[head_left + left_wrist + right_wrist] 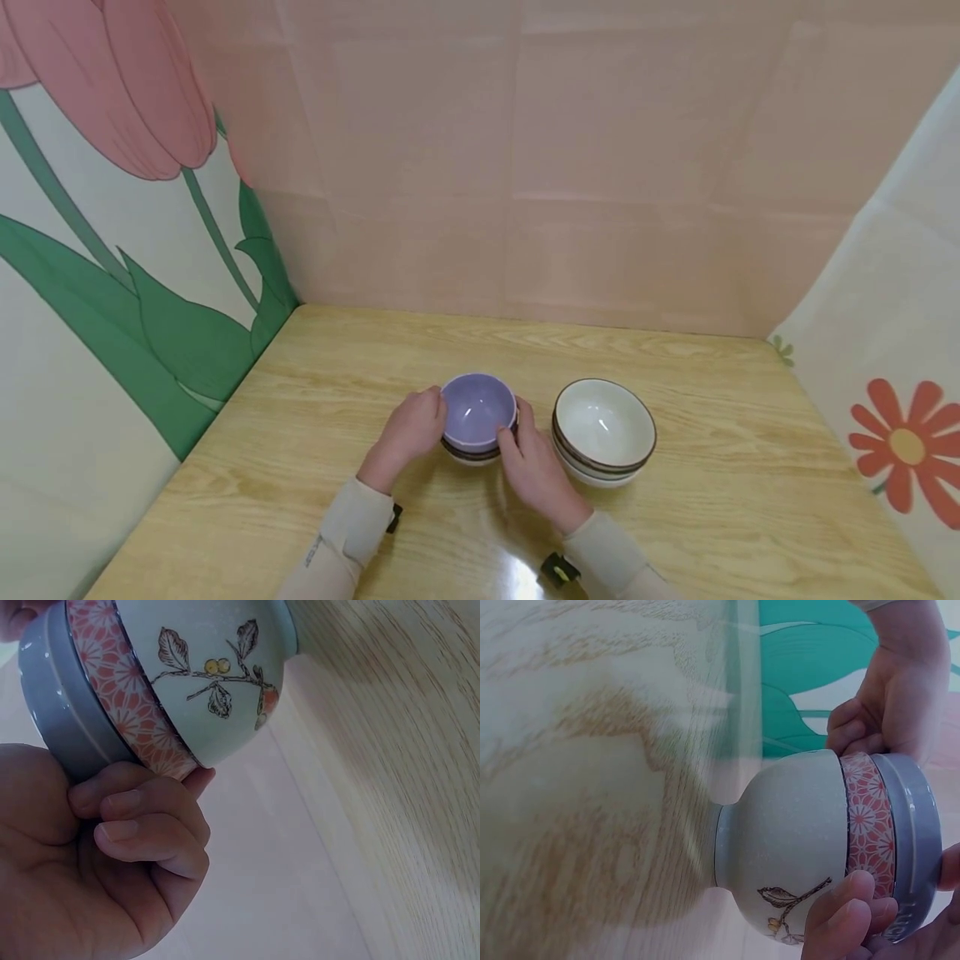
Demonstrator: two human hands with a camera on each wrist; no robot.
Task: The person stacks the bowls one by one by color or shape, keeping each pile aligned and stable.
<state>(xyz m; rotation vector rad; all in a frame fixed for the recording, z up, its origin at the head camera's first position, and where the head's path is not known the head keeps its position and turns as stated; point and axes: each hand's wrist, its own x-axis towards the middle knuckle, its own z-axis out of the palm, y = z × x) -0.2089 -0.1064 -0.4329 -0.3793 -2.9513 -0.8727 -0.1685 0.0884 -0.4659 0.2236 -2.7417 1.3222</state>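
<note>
A stack of nested bowls stands upright on the table in the head view, a purple bowl on top. Below it, the left wrist view shows a red flower-patterned bowl and a pale bowl with a painted branch. My left hand grips the stack's left side near the purple rim, its fingers curled against the upper bowls. Opposite it, my right hand holds the right side, thumb at the rim. In the right wrist view the pale bowl's foot meets the wood.
Just right of my right hand stands another stack of bowls, topped by a white bowl with a brown rim. The wooden table ends at a pink cloth backdrop. Flower-printed sheets flank both sides.
</note>
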